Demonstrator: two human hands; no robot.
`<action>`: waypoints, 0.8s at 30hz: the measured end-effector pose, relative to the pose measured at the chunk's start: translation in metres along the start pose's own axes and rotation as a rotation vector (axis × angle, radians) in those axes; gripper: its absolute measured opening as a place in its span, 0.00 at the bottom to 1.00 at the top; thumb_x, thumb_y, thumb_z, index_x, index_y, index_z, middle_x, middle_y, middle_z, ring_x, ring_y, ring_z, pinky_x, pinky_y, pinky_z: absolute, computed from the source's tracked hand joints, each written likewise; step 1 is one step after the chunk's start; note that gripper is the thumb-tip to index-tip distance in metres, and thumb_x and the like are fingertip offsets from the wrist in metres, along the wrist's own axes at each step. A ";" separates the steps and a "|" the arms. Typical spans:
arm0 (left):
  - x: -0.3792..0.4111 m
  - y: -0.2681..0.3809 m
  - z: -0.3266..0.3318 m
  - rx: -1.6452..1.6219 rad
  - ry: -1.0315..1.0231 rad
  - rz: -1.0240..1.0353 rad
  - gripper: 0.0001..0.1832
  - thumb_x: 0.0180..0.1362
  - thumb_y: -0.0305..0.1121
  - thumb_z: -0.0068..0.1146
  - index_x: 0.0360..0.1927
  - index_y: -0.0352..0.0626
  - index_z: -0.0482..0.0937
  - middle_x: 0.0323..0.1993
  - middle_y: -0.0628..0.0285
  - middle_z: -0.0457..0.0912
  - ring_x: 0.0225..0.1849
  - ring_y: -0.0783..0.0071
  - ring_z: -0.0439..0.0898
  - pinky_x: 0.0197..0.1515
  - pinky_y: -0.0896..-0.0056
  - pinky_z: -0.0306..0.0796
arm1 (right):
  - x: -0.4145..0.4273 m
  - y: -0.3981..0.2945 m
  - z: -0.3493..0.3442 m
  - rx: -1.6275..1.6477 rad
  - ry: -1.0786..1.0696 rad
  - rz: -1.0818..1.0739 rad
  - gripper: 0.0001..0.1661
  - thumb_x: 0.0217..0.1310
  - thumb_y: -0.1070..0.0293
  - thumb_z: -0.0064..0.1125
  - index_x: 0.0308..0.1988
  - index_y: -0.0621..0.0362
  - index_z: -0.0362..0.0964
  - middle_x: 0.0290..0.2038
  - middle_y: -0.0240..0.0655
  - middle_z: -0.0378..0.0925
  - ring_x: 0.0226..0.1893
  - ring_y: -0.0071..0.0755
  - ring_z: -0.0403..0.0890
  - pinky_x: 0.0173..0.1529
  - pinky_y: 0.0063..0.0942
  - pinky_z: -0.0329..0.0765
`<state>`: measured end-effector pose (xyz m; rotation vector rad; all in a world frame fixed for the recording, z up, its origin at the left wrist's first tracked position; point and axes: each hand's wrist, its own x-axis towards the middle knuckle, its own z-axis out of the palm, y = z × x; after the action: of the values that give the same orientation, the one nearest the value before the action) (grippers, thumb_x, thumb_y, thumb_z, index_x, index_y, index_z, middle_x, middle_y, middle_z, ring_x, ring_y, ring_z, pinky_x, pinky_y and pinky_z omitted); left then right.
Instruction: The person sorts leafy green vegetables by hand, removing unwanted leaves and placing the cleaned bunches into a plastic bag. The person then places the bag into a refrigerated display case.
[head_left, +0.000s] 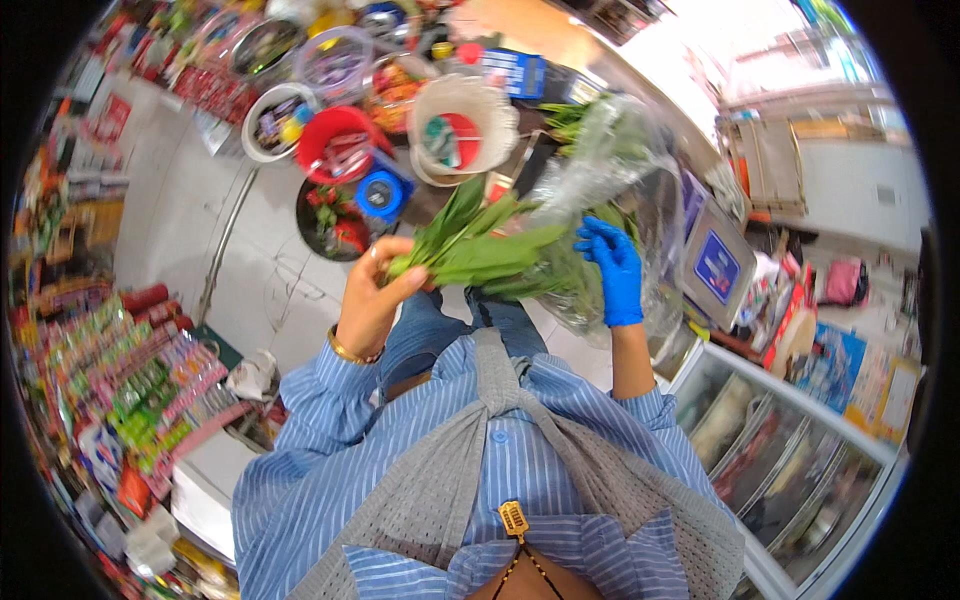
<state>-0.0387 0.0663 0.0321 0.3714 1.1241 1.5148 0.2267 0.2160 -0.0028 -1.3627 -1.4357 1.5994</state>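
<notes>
My left hand (381, 292), bare with a ring and a bracelet, grips a bunch of leafy greens (495, 251) by the stem end; the leaves point to the right. In a blue glove, my right hand (613, 262) is beside the leaf tips, at a clear plastic bag (559, 187); its fingers are partly bent, and whether they pinch the bag or a leaf cannot be told. More greens (626, 135) show through the bag's upper part, and some lie near its far left edge.
Beyond my hands stand a scalloped cream basket (499, 112), a red bucket (330, 146), a white tub (255, 135) and a blue-lidded container (380, 193). A scale-like device (716, 262) and a glass-topped freezer (795, 397) are at right. Packaged goods (150, 375) fill the left.
</notes>
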 end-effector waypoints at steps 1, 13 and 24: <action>0.020 0.005 0.028 -0.038 -0.075 0.023 0.13 0.51 0.27 0.57 0.40 0.36 0.71 0.34 0.61 0.77 0.34 0.76 0.77 0.39 0.74 0.71 | 0.000 0.011 -0.025 0.001 0.132 0.046 0.16 0.58 0.73 0.50 0.48 0.62 0.68 0.41 0.37 0.74 0.38 0.27 0.75 0.46 0.24 0.71; 0.330 -0.079 0.202 0.224 -0.141 0.081 0.12 0.48 0.22 0.58 0.39 0.41 0.75 0.36 0.65 0.77 0.39 0.76 0.76 0.42 0.77 0.70 | 0.021 0.170 -0.142 -0.590 0.372 0.021 0.26 0.50 0.84 0.41 0.52 0.60 0.64 0.51 0.47 0.67 0.53 0.47 0.67 0.57 0.34 0.63; 0.380 -0.152 0.127 1.019 -0.412 0.237 0.19 0.51 0.29 0.58 0.48 0.37 0.72 0.41 0.62 0.77 0.43 0.75 0.74 0.47 0.76 0.66 | 0.036 0.192 -0.151 -1.013 0.264 -0.040 0.32 0.43 0.78 0.52 0.54 0.59 0.61 0.53 0.51 0.62 0.55 0.56 0.60 0.59 0.39 0.59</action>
<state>0.0344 0.4431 -0.1578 1.4743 1.4684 0.8698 0.3950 0.2540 -0.1797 -1.9391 -2.1755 0.5635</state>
